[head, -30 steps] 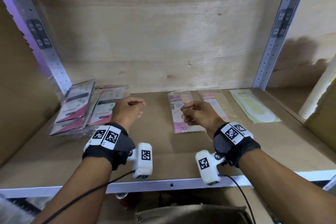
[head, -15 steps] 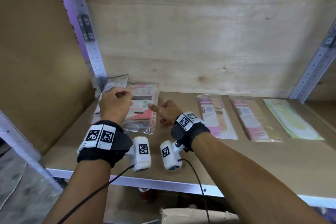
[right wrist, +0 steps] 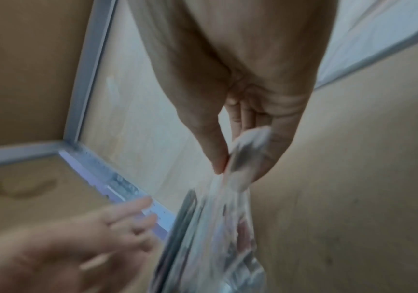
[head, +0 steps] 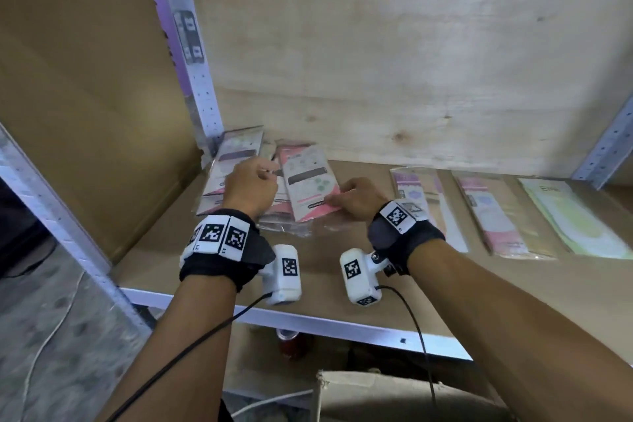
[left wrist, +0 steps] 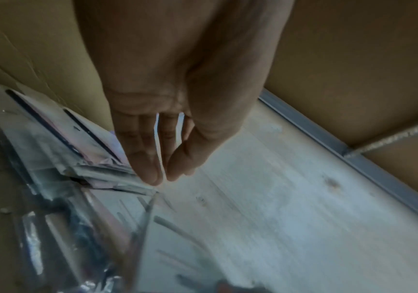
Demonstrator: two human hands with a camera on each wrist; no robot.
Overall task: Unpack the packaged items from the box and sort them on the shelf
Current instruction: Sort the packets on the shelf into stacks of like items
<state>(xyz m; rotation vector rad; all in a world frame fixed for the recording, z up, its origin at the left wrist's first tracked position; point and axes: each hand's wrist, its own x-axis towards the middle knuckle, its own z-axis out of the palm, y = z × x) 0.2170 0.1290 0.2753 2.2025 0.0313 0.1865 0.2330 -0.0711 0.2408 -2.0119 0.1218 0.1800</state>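
A stack of pink-and-white packets in clear plastic (head: pixel 236 164) lies in the shelf's back left corner. Its top packet (head: pixel 308 181) sits askew, angled toward the right. My right hand (head: pixel 337 197) pinches the near right corner of that packet; in the right wrist view the thumb and fingers (right wrist: pixel 228 164) squeeze the crinkled plastic edge (right wrist: pixel 218 237). My left hand (head: pixel 269 173) hovers over the stack's middle with loosely straight fingers. In the left wrist view its fingertips (left wrist: pixel 161 178) touch the packet edges (left wrist: pixel 90 158) and grip nothing.
Three flat packets lie in a row to the right: two pink (head: pixel 424 202) (head: pixel 493 212) and one pale green (head: pixel 575 216). A metal post (head: pixel 191 62) and a cardboard side panel (head: pixel 85 96) close off the left. Below the shelf's front rail (head: pixel 342 322) stands a cardboard box (head: pixel 394 394).
Both hands moved left from the middle of the shelf to the corner stack. The right hand went from pointing to pinching the top packet, which now lies skewed.
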